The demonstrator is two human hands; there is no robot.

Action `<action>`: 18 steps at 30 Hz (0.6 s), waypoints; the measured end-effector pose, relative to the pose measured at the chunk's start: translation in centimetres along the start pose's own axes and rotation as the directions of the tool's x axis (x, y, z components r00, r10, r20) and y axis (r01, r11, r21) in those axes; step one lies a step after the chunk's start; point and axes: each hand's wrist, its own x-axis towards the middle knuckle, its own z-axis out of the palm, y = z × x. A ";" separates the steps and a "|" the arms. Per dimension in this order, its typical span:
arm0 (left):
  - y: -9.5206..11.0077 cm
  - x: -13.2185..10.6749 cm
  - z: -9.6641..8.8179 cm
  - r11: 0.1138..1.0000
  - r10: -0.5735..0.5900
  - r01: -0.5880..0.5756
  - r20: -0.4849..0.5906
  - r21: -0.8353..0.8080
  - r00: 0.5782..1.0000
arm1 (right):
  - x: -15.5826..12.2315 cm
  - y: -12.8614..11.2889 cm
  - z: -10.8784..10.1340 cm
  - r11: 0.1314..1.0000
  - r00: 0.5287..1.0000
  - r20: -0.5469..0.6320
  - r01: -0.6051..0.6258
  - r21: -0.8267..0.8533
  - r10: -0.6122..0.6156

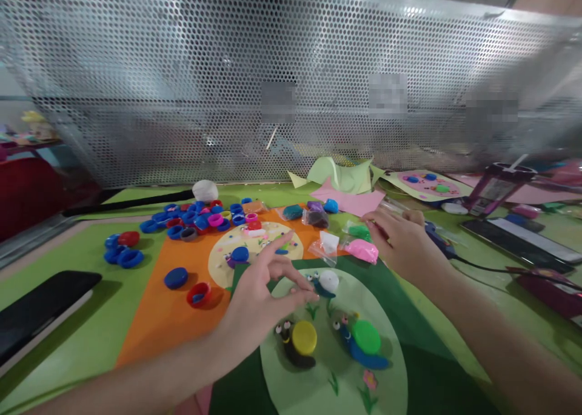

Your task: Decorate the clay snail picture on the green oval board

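Observation:
My left hand (261, 288) hovers over the light green oval (318, 397), its thumb tip and one finger pressed close together beside a snail with a white shell (328, 282). The index finger stretches forward; anything in the pinch is too small to make out. Below lie a dark clay snail with a yellow cap shell (304, 338) and a blue one with a green cap shell (366, 337). My right hand (402, 242) is open, fingers apart and bent, just right of a green clay packet (359, 231) and a pink clay packet (362, 251). Nothing shows in it.
Blue and red bottle caps (200, 218) are piled at the back left. A cream oval (218, 263) with more snails lies on orange paper (154, 306). A phone (45, 306) is at left, a purple cup (498, 191) at right. A perforated metal screen (227, 88) stands behind.

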 end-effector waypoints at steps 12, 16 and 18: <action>0.5 -0.7 0.4 0.838 -0.144 0.236 0.218 -0.493 0.965 | -0.7 -2.9 -2.9 0.814 0.993 -0.074 -0.028 0.580 0.087; 1.1 -1.6 0.8 0.763 -0.139 0.262 0.245 -0.591 0.959 | -1.3 -3.8 -3.1 0.626 0.975 -0.045 -0.102 0.773 0.215; 1.3 -2.0 0.9 0.721 -0.124 0.275 0.273 -0.636 0.954 | -1.5 -4.1 -3.4 0.533 0.961 -0.043 -0.114 0.839 0.273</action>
